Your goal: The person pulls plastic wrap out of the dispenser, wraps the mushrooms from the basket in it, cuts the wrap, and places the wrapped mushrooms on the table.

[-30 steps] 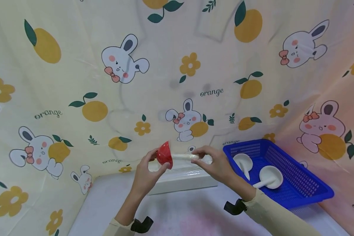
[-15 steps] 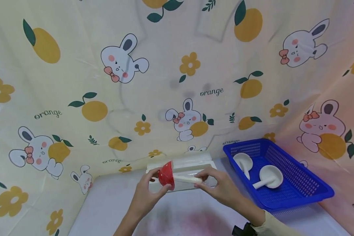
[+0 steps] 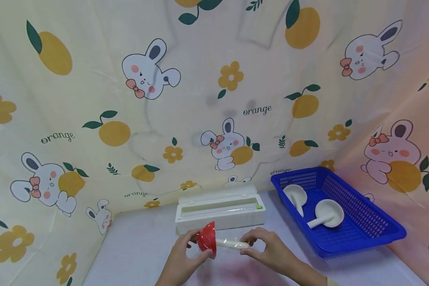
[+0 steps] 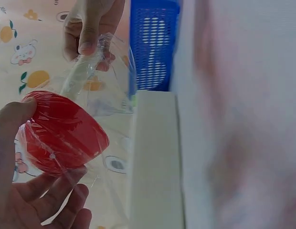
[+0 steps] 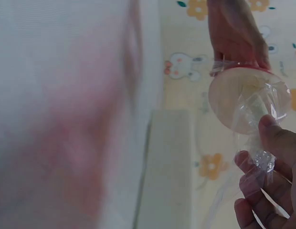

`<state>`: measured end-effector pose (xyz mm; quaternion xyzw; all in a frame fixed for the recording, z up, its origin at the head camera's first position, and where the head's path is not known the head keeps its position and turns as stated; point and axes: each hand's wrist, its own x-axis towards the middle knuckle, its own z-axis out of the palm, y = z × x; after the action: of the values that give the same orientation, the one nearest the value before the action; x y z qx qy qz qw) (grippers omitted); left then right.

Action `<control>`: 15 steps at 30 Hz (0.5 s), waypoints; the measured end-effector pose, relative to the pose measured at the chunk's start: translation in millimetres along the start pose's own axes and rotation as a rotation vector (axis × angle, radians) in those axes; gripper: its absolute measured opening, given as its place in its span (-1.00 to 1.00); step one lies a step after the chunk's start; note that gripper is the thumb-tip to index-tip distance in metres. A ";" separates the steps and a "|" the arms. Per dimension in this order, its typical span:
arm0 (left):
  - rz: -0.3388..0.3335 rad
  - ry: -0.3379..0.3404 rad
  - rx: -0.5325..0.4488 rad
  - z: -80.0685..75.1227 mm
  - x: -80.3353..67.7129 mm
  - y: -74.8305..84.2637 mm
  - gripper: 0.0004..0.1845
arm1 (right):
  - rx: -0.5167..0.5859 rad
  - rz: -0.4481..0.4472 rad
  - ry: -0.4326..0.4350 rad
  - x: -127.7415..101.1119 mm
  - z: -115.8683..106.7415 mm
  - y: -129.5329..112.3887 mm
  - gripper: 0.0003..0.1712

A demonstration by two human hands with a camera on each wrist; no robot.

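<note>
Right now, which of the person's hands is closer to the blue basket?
Right. The right hand pinches the wrapped mushroom toy's stem just left of the blue basket; the left hand grips the red cap farther away.

Left hand (image 3: 180, 260) and right hand (image 3: 271, 252) raised side by side near the worktop's front edge, fingers of each curled in a pinching grip, thumbs uppermost, forearms converging.

Two bare hands (image 3: 186, 260), pale beige sleeve edge on right forearm
</note>
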<state>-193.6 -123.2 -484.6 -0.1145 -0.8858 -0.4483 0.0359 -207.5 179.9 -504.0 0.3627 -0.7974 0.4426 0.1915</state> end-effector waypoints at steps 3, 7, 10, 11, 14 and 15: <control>-0.025 -0.052 -0.030 6.4 -0.8 -7.7 -0.27 | -0.004 -0.025 -0.011 -9.7 6.1 8.7 -0.74; -0.031 -0.097 -0.048 14.3 -1.8 -18.8 -0.30 | 0.005 -0.056 -0.039 -19.5 12.6 19.3 -0.76; -0.034 -0.116 -0.050 19.6 -1.6 -26.4 -0.31 | 0.027 -0.065 -0.066 -24.2 17.3 26.6 -0.77; -0.040 -0.119 -0.049 21.2 -1.1 -28.6 -0.31 | 0.032 -0.065 -0.076 -25.3 19.0 29.2 -0.76; -0.060 -0.128 -0.034 25.6 1.8 -34.8 -0.31 | 0.037 -0.064 -0.088 -27.2 24.8 37.1 -0.72; -0.066 -0.131 -0.026 27.0 2.8 -36.8 -0.31 | 0.033 -0.063 -0.089 -27.6 26.7 39.6 -0.71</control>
<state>-204.0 -122.1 -529.2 -0.1147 -0.8838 -0.4520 -0.0383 -218.4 182.3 -558.1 0.4101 -0.7859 0.4330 0.1636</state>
